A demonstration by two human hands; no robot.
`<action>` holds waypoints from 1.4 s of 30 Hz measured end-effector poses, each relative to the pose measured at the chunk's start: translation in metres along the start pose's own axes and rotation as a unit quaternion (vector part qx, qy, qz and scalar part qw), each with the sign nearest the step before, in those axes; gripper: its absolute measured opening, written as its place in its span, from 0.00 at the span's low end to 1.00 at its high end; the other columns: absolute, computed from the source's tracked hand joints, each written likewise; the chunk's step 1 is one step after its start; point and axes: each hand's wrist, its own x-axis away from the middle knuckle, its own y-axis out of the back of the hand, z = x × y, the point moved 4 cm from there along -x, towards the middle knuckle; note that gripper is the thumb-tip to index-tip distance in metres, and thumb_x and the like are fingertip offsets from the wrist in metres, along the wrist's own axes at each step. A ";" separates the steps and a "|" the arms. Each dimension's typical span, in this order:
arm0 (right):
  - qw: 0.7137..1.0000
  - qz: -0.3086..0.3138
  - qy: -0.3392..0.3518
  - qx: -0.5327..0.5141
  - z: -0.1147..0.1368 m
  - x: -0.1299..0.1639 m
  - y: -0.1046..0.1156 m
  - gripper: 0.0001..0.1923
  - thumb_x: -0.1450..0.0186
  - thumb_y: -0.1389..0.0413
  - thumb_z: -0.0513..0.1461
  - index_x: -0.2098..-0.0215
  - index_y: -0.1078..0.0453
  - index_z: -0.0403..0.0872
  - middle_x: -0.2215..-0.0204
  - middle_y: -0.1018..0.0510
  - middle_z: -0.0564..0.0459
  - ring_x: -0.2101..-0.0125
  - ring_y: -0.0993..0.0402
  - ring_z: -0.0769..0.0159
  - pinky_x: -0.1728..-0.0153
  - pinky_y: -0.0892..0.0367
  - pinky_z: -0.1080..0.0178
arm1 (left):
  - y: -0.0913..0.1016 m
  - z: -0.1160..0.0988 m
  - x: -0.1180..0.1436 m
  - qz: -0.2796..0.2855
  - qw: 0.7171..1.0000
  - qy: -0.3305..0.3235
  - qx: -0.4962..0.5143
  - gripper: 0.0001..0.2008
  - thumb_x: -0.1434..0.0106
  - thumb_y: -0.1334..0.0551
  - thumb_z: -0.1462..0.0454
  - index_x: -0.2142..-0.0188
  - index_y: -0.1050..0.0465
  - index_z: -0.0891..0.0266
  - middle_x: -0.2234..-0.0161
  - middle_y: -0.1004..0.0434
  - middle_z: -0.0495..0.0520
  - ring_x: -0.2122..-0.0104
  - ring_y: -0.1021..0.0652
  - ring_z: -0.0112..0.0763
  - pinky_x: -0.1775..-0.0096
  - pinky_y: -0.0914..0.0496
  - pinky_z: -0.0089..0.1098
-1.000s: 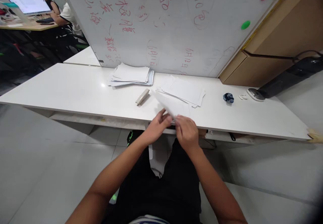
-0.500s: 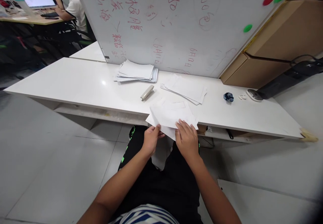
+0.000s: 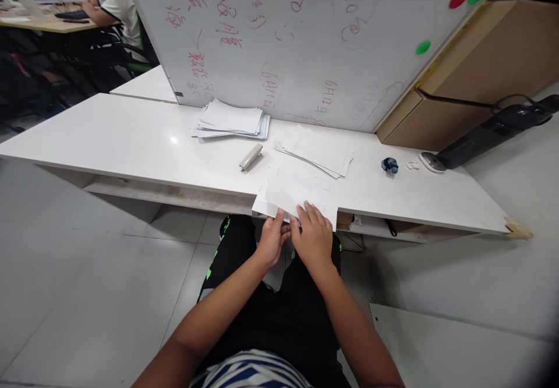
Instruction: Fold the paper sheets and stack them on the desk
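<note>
at the centre of the frame, the left hand (image 3: 271,237) and right hand (image 3: 312,237) pinch the near edge of a sheet of paper (image 3: 293,196), fingers closed on it, on the white table (image 3: 131,143). above it lie a stapler (image 3: 251,157) and two paper stacks (image 3: 231,121).

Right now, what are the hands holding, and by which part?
Both the left hand and the right hand pinch the near edge of a few white paper sheets at the desk edge.
</note>
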 end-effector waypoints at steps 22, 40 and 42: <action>0.700 0.087 -0.424 -0.568 -0.098 0.023 0.011 0.22 0.51 0.30 0.46 0.59 0.23 0.48 0.54 0.19 0.47 0.55 0.21 0.53 0.50 0.27 0.51 | 0.036 -0.036 0.016 0.078 0.994 0.028 -0.073 0.22 0.47 0.28 0.55 0.54 0.22 0.61 0.53 0.20 0.59 0.55 0.21 0.40 0.53 0.28 0.35; 0.820 0.050 -0.182 -0.540 -0.077 -0.110 0.019 0.27 0.47 0.33 0.50 0.53 0.26 0.46 0.52 0.21 0.47 0.49 0.26 0.55 0.44 0.35 0.49 | -0.046 -0.134 -0.077 0.107 0.870 -0.225 -0.426 0.19 0.42 0.34 0.52 0.57 0.21 0.62 0.56 0.19 0.57 0.54 0.22 0.46 0.52 0.28 0.42; 0.825 0.049 -0.161 -0.540 -0.077 -0.110 0.022 0.27 0.45 0.35 0.51 0.51 0.27 0.46 0.50 0.22 0.48 0.46 0.28 0.56 0.42 0.36 0.50 | -0.047 -0.136 -0.077 0.113 0.860 -0.243 -0.435 0.21 0.42 0.35 0.50 0.56 0.22 0.61 0.55 0.19 0.56 0.52 0.23 0.46 0.51 0.28 0.41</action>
